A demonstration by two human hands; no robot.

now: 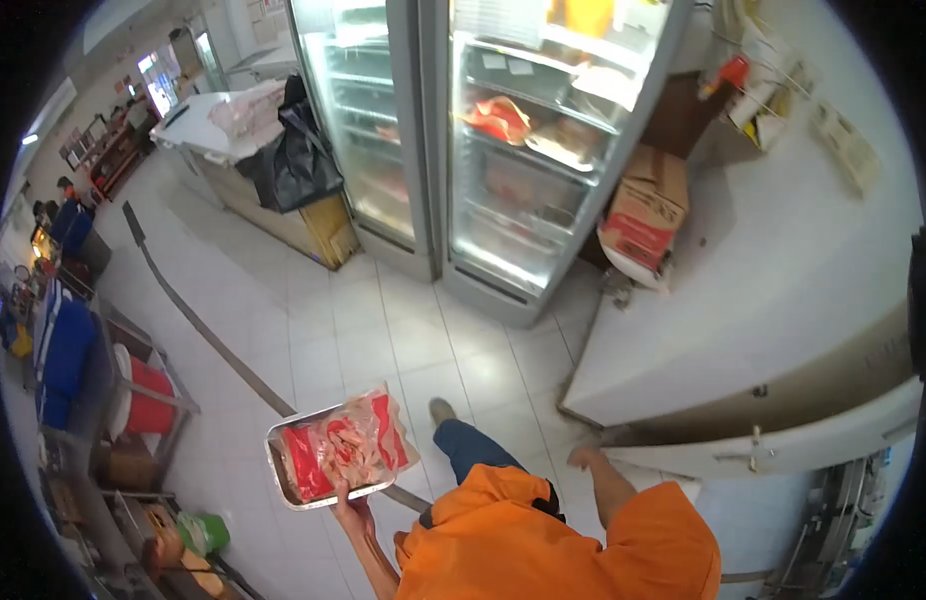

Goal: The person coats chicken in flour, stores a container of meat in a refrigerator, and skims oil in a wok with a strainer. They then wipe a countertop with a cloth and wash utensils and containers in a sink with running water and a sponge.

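Observation:
My left hand (pixel 354 512) is closed on the near edge of a shallow metal tray (pixel 274 466), held out above the floor. Inside the tray lies a clear plastic bag of raw meat (pixel 348 445) with red printed areas; one side of the bag sticks up past the rim. On the other side of my body, my right hand (pixel 583 458) is lowered near the corner of a white chest freezer (pixel 713 330). Its fingers are small and blurred, and I cannot tell whether they touch the freezer's edge.
Two lit glass-door fridges (pixel 523 150) stand ahead, with packages on the shelves. A black bag (pixel 295 160) hangs over a white counter at the left. A cardboard box (pixel 645 205) sits beside the right fridge. Metal shelving with a red bucket (pixel 148 395) lines the left side.

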